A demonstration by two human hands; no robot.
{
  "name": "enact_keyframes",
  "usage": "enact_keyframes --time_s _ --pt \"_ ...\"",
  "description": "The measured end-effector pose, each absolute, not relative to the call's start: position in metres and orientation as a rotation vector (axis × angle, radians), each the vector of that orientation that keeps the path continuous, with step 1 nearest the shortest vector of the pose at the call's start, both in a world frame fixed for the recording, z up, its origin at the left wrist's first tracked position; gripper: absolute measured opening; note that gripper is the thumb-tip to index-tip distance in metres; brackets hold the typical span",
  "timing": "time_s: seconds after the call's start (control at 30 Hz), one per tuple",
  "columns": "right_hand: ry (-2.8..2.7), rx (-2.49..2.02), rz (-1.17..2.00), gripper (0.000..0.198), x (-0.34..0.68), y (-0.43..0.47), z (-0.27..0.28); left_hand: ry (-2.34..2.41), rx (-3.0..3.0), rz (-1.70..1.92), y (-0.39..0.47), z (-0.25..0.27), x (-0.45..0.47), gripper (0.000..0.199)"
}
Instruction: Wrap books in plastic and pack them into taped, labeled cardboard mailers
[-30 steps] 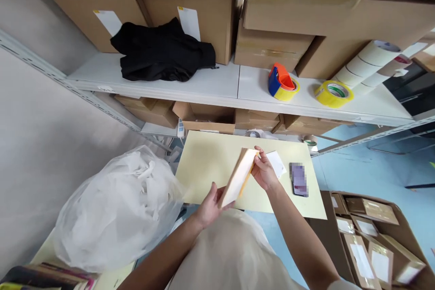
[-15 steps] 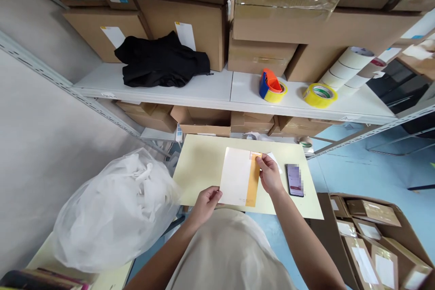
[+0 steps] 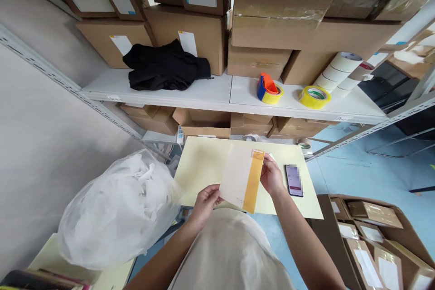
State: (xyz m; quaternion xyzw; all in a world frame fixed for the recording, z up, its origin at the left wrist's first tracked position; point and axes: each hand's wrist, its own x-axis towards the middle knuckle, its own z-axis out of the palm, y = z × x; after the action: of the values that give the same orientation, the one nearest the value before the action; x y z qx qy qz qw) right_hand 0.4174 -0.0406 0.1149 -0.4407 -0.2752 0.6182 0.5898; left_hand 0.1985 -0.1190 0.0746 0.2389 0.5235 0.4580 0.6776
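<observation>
Between my hands is a flat white booklet (image 3: 238, 172) with an orange band down its right side and a small printed label at the top of that band. I cannot tell whether it is a book or a folder. My left hand (image 3: 205, 201) pinches its lower left corner. At the upper right edge, my right hand (image 3: 272, 174) is closed on it, its fingers partly behind. Below lies a pale yellow tabletop (image 3: 200, 158). A phone (image 3: 293, 180) with a lit screen rests right of my right hand. A white slip (image 3: 273, 159) shows partly behind that hand.
A large clear bag of white material (image 3: 118, 210) bulges at the left. On the shelf (image 3: 220, 95) are a black garment (image 3: 166, 65), a tape dispenser (image 3: 269, 88) and a yellow tape roll (image 3: 314, 96). An open carton (image 3: 324, 231) of small boxes stands at the right.
The booklet has tilted, its right side angling slightly, and my right thumb no longer covers the label on the band. The camera view has shifted a little upward.
</observation>
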Motion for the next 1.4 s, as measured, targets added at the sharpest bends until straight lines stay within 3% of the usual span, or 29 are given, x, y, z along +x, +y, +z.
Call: enact_keyframes --time_s 0.23,0.4,0.6,0.73,0.9,1.13,1.4 --pt "-0.632 -0.895 1.74 0.047 0.403 -0.045 0.109 0.955 0.42 0.816 -0.119 0.085 0.214 0.038" --pt "-0.595 -0.864 1.682 0.047 0.399 -0.043 0.104 0.818 0.466 0.688 -0.117 0.089 0.218 0.037" --pt "-0.665 -0.931 1.596 0.039 0.41 -0.042 0.107 0.776 0.626 0.787 -0.102 0.106 0.189 0.068" --pt "-0.672 -1.009 1.533 0.052 0.407 -0.045 0.112 1.01 0.911 0.848 -0.092 0.115 0.18 0.055" --pt "-0.771 -1.057 1.491 0.045 0.4 -0.049 0.119 1.233 0.989 0.908 -0.089 0.11 0.186 0.038" --pt "-0.98 -1.186 1.624 0.048 0.41 -0.08 0.111 1.227 0.831 0.988 -0.086 0.106 0.176 0.04" --pt "-1.031 -1.382 1.449 0.046 0.411 -0.095 0.092 1.174 0.98 0.812 -0.082 0.096 0.167 0.049"
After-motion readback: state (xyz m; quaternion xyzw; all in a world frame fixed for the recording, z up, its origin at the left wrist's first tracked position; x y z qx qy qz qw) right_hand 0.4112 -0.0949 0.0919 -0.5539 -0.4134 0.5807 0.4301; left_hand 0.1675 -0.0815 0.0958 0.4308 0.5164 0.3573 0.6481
